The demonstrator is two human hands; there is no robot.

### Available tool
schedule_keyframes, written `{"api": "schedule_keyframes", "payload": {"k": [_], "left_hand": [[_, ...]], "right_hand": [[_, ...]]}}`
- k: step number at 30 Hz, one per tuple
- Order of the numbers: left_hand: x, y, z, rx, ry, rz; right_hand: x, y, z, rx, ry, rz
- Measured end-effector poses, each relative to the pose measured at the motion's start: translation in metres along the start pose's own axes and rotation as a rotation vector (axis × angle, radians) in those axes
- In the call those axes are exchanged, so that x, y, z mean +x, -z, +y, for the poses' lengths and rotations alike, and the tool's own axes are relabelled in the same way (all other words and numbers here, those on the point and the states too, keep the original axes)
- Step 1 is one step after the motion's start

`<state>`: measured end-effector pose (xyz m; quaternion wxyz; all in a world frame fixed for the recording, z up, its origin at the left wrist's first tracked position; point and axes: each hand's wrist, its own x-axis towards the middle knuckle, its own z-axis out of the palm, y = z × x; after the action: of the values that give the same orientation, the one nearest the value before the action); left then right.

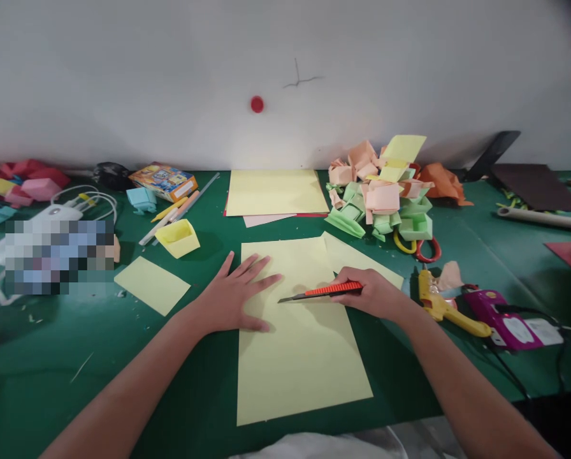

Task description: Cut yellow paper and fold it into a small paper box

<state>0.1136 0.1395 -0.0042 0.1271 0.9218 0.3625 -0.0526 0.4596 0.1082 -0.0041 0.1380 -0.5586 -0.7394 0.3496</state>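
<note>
A large pale yellow sheet of paper lies in front of me on the green table. My left hand rests flat on the sheet's left edge, fingers spread, holding it down. My right hand is closed round a red utility knife. The knife's blade points left and its tip touches the sheet just right of my left fingertips. A second yellow sheet pokes out from under the first at the upper right.
A small yellow paper piece and a folded yellow box lie at the left. Further back are more yellow sheets and a heap of folded paper shapes. At the right are scissors, a yellow glue gun and a purple device.
</note>
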Motion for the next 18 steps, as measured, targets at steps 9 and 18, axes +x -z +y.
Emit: {"api": "schedule_keyframes", "payload": {"k": [9,18], "left_hand": [[0.0007,-0.0004,0.0016,-0.002,-0.003,0.003],[0.0,-0.0029,-0.0005,0.008,-0.011,0.032]], "right_hand": [[-0.0003,0.002,0.0033,0.002,0.003,-0.004],[-0.0009,0.0073,0.0002,-0.012,-0.045,-0.038]]}}
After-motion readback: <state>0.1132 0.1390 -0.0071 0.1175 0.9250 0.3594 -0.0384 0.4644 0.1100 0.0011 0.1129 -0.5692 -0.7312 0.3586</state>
